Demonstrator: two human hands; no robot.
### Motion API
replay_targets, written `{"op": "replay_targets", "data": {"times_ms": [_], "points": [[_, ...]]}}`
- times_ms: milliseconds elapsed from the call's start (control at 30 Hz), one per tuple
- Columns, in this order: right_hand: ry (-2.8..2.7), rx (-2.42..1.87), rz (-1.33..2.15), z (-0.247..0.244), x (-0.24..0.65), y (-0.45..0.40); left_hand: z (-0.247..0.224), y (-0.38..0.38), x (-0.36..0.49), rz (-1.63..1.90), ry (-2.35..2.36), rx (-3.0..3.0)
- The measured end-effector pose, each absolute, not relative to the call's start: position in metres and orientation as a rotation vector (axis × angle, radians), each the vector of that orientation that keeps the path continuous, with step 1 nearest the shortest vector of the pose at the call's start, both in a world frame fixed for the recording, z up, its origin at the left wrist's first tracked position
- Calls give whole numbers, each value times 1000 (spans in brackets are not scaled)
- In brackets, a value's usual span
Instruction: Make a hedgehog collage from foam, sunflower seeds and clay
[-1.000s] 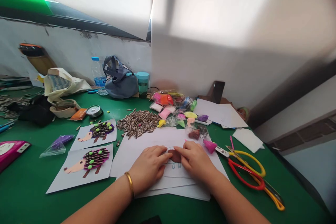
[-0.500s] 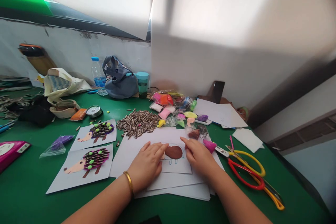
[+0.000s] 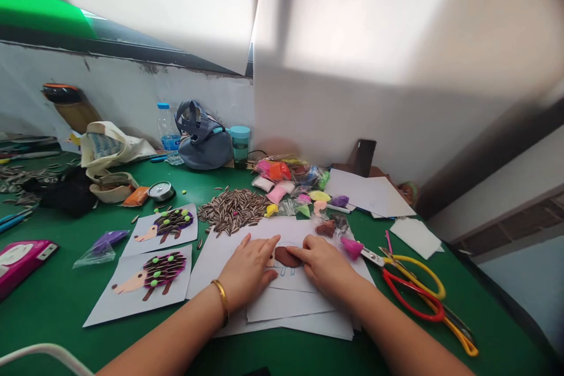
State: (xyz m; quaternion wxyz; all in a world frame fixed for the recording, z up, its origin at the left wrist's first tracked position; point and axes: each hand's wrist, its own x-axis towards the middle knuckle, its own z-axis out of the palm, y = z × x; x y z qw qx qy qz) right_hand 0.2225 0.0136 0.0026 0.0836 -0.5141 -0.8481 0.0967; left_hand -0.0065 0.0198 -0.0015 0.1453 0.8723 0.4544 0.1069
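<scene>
- On the green tabletop [image 3: 317, 358], in front of us, lies a loose pile of white paper sheets [image 3: 299, 305]; on it rests a smaller white drawing sheet [image 3: 288, 283] with thin blue outlines.
- On that drawing, between our two hands, we have a flat brown oval of clay [image 3: 286, 257], with small blue-drawn legs showing just below it.
- Our left hand [image 3: 247, 267] is spread and flat, grasping nothing that we can see; it lies on the paper left of the oval, below a gold-coloured bangle [image 3: 225, 305] at our wrist.
- Our right hand [image 3: 328, 264] has its index finger extended onto the oval's right part, the other fingers curled; we cannot tell whether they enclose anything.
- To our left lie two white cards with clay hedgehogs, one nearer [image 3: 141, 308] and one farther [image 3: 187, 235], their spines dotted light green.
- Beyond our left hand sits a heap of striped seeds [image 3: 233, 208].
- Right of our right hand, we see scissors with red and yellow looped handles [image 3: 440, 310], beside a bright pink clay lump [image 3: 352, 248].
</scene>
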Motion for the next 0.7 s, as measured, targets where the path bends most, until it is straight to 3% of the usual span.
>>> {"op": "replay_targets", "data": {"times_ms": [700], "points": [[-2408,-1498,436,-7,232,14,6,24,-6,329,1278,2506]]}}
